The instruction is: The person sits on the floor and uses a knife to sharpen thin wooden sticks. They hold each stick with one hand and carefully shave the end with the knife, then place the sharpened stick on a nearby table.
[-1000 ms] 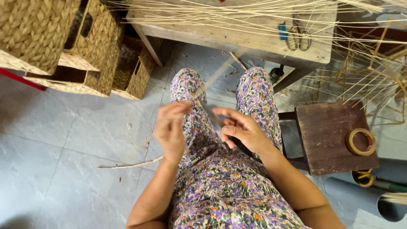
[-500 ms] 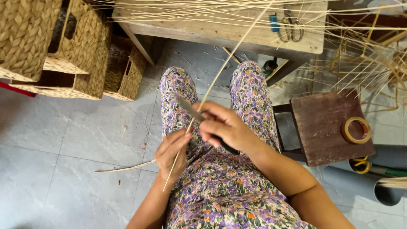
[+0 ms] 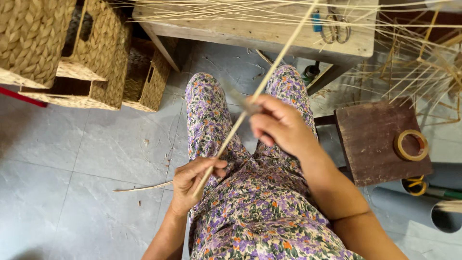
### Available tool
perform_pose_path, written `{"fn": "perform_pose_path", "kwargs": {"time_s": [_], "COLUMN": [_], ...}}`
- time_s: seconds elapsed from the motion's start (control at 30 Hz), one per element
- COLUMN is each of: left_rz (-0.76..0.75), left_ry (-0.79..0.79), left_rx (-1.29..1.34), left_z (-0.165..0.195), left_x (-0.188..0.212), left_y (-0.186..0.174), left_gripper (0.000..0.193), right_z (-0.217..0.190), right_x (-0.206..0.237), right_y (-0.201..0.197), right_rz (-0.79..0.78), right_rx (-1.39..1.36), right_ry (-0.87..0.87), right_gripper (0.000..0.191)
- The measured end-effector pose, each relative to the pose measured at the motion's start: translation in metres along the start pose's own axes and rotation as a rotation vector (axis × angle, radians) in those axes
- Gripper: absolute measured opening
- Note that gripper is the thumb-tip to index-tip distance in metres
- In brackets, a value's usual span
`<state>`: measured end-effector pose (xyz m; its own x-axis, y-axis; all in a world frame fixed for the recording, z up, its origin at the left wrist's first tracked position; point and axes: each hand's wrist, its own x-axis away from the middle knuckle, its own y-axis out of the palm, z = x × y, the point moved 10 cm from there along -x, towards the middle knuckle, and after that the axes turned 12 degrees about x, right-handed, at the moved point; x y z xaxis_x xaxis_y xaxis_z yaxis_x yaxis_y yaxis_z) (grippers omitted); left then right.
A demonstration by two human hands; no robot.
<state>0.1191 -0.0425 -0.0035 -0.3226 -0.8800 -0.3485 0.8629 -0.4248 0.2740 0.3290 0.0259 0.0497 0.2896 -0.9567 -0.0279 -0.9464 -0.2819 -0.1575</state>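
I sit with my legs in purple flowered trousers [image 3: 211, 115] over a grey tiled floor. My left hand [image 3: 192, 180] pinches the lower end of a long pale cane strip [image 3: 269, 72] beside my left thigh. The strip runs up and to the right, past the wooden bench. My right hand [image 3: 281, 127] is closed around a small knife [image 3: 240, 98], whose blade rests against the strip above my knees. The blade is blurred.
A wooden bench [image 3: 260, 31] with many cane strips and scissors [image 3: 337, 29] stands ahead. Woven baskets [image 3: 86, 58] are stacked at the left. A dark wooden stool [image 3: 378, 139] with a tape roll [image 3: 411, 144] is at the right, grey pipes below it.
My left hand has dropped down to my thigh with the strip's end. My right hand has moved up and forward along the strip with the knife.
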Motion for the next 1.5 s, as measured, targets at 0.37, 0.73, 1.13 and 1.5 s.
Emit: {"fn": "perform_pose_path", "kwargs": {"time_s": [0.37, 0.73, 1.13, 1.5], "left_rz": [-0.255, 0.04, 0.032, 0.002], "left_ry": [0.042, -0.554, -0.489, -0.478], "left_rx": [-0.196, 0.432, 0.806, 0.886], "left_z": [0.038, -0.05, -0.04, -0.037], "left_x": [-0.069, -0.098, -0.147, -0.154], "left_y": [0.059, 0.047, 0.068, 0.088], "left_gripper": [0.029, 0.039, 0.053, 0.051], "right_z": [-0.007, 0.007, 0.013, 0.01], "right_x": [-0.012, -0.009, 0.062, 0.059], "right_y": [-0.051, -0.04, 0.03, 0.021], "right_rz": [0.176, 0.161, -0.106, -0.045], "right_rx": [-0.133, -0.142, 0.035, 0.085], "right_ry": [0.042, 0.015, -0.049, -0.105], "right_gripper": [0.027, 0.049, 0.066, 0.063]}}
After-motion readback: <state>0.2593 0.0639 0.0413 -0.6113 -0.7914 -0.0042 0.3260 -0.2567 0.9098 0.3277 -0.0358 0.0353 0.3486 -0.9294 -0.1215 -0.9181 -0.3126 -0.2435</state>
